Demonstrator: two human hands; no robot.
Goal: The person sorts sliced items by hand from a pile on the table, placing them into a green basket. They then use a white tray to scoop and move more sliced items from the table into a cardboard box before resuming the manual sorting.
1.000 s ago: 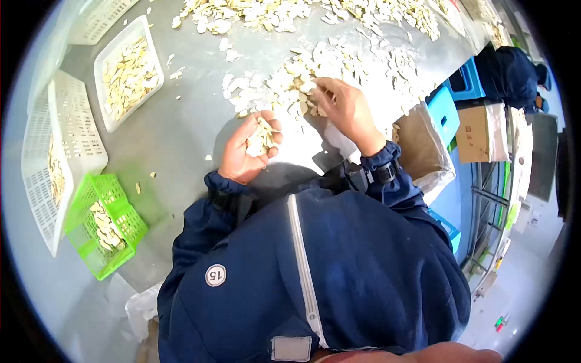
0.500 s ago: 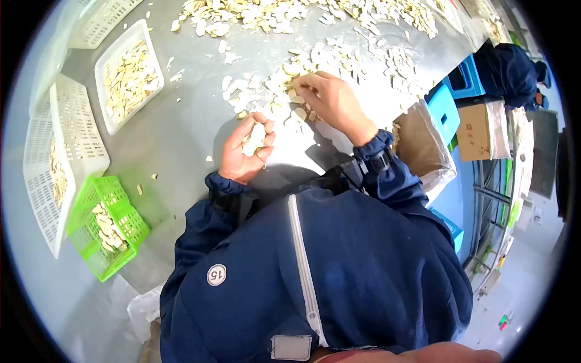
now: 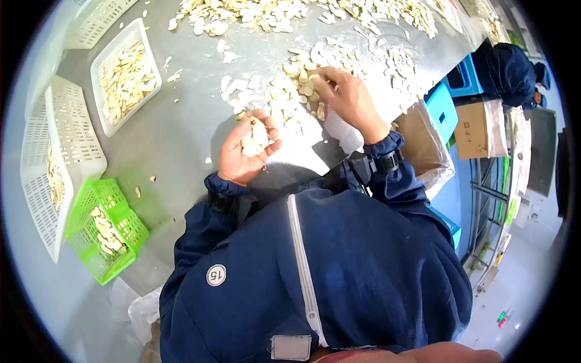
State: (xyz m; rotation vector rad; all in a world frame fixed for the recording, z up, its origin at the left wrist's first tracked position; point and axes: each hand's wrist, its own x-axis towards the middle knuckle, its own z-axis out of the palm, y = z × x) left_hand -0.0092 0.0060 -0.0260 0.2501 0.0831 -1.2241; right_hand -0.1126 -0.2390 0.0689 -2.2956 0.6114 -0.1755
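While the left hand (image 3: pixel 241 158) lay palm up, its fingers curled around a small clump of slices (image 3: pixel 254 140), the right hand (image 3: pixel 354 104) hung palm down with bent thumb and fingers among more slices on the tabletop (image 3: pixel 190 115); whether those fingers pinched one, I could not tell. The slices were thin, flat, mostly oval and pale cream, yellower just beside the right fingers and whiter to either side; a longer heap lay well beyond both hands' fingers. Slices were too many to count. Well to the left of the left fingers were one tray (image 3: pixel 98 81) and one green basket (image 3: pixel 128 225), both holding slices, plus two white baskets (image 3: pixel 78 136), the nearer with slices inside.
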